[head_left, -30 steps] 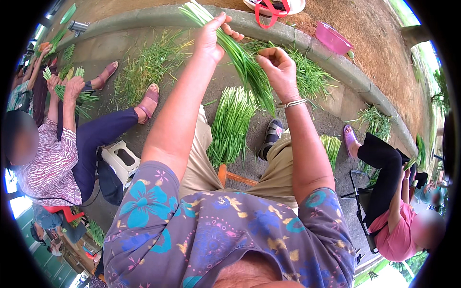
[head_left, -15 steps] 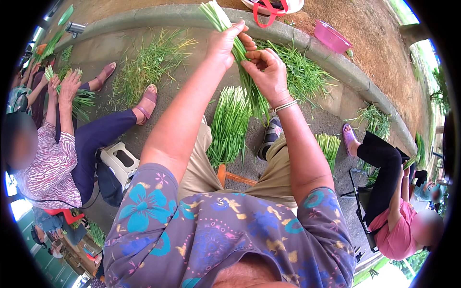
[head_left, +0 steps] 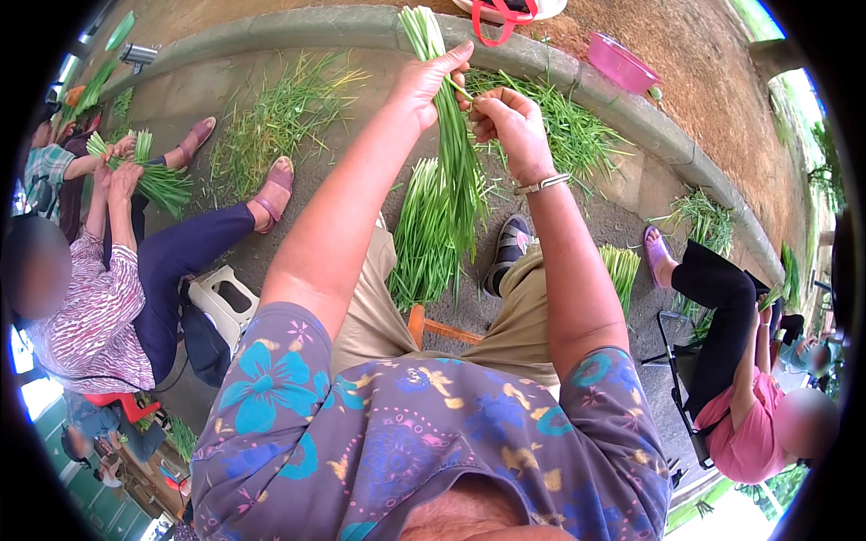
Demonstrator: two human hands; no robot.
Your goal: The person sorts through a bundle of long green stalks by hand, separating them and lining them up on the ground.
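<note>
My left hand (head_left: 431, 88) is wrapped round a bunch of long green chives (head_left: 458, 162), white stem ends up and leaf tips hanging down. Close beside it, my right hand (head_left: 512, 131) is closed in a pinch on a thin green strand (head_left: 462, 93) that stands out sideways from the bunch. A bracelet circles my right wrist. Below, between my feet, a thick heap of chives (head_left: 419, 239) lies on the ground, pale ends away from me. A smaller chive bundle (head_left: 621, 273) sits by my right leg.
Loose green leaves (head_left: 573, 131) and yellowish trimmings (head_left: 275, 135) lie along the curb (head_left: 298, 34). Beyond it are a pink basin (head_left: 622, 63) and a white tub with red straps (head_left: 505, 18). Co-workers sit at left (head_left: 99, 311) and right (head_left: 744, 419). Orange wood (head_left: 446, 332) shows between my legs.
My right hand has drawn slightly right, away from the bunch, and a strand now sticks out toward its fingertips. The bunch hangs more upright in my left hand.
</note>
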